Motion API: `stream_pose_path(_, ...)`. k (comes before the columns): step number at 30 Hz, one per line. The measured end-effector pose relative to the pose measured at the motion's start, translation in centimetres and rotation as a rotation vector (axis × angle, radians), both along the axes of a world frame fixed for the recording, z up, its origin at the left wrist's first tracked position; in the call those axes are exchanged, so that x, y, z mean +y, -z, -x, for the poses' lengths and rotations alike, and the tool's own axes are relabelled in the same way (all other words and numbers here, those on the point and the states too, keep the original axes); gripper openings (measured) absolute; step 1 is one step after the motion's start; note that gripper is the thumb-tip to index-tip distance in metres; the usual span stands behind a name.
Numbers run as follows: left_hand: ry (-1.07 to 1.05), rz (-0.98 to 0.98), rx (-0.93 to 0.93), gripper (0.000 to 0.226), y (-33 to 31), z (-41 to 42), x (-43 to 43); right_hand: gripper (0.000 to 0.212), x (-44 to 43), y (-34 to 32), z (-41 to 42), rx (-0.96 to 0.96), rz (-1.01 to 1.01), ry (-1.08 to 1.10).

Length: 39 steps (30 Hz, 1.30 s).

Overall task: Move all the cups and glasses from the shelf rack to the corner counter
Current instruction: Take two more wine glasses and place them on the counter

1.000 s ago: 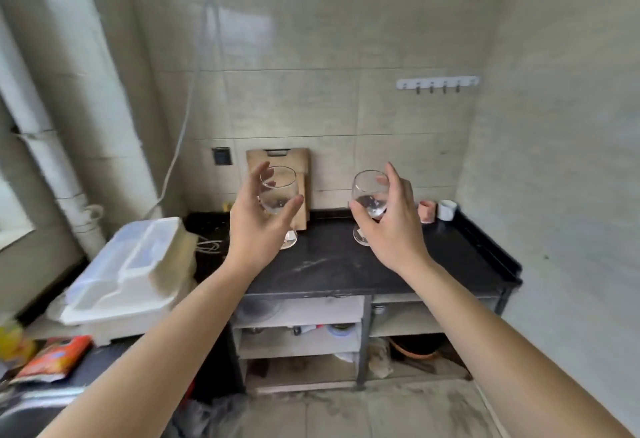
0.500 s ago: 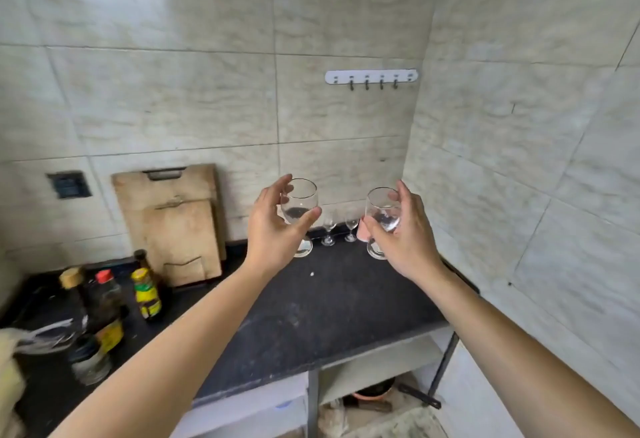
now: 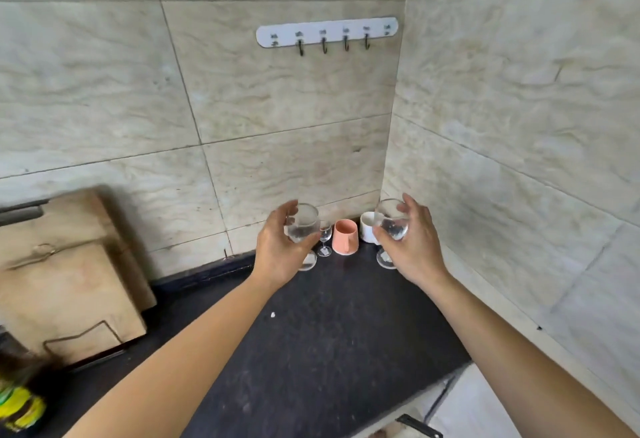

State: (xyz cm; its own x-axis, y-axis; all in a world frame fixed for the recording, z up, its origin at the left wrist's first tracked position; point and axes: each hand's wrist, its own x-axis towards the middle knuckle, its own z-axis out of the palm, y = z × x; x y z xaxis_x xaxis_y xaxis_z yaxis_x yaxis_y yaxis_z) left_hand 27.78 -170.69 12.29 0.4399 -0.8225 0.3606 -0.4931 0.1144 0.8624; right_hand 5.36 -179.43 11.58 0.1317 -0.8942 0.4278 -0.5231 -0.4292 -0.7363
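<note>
— What are we holding?

— Our left hand is curled round the bowl of the left glass, and our right hand round the bowl of the right glass. Both glasses are upright, stems pointing down.

— Where are they?

— Low over the back corner of the dark counter. We cannot tell whether their feet touch it.

— What does the set-down turn on?

— Going straight down along the stems, we judge. A small stemmed glass, a pink cup and a white cup stand between our hands, near the back wall. The left glass's foot is just beside the small one. The right glass's foot is just beside the white cup, with the side wall near.

— Any room?

— Yes, there is bare counter toward us. The cutting boards lean well apart on the left.
</note>
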Motion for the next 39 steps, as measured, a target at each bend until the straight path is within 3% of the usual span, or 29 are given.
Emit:
stream_pose_path(8,-0.180,-0.370,0.050,0.061,7.4,-2.2,-12.7,0.046,-16.7,7.4,-3.9,0.182,-0.248,-0.263)
stream_pose_path(11,-0.213,-0.444,0.038,0.052,9.6,-3.1,-15.1,0.056,-19.8,9.8,-5.7,0.275,-0.354,-0.342)
stream_pose_path(16,-0.226,-0.573,0.038,0.055,14.6,-4.6,-18.7,0.061,-23.1,14.9,-8.6,0.416,-0.455,-0.412)
stream_pose_path(26,-0.133,-0.648,0.075,0.057,22.8,-6.4,-23.4,0.067,-25.6,21.8,-13.8,0.565,-0.523,-0.444)
stream_pose_path(39,-0.085,-0.641,0.061,0.067,25.6,-8.2,-24.6,0.069,-25.9,23.1,-15.1,0.587,-0.484,-0.425)
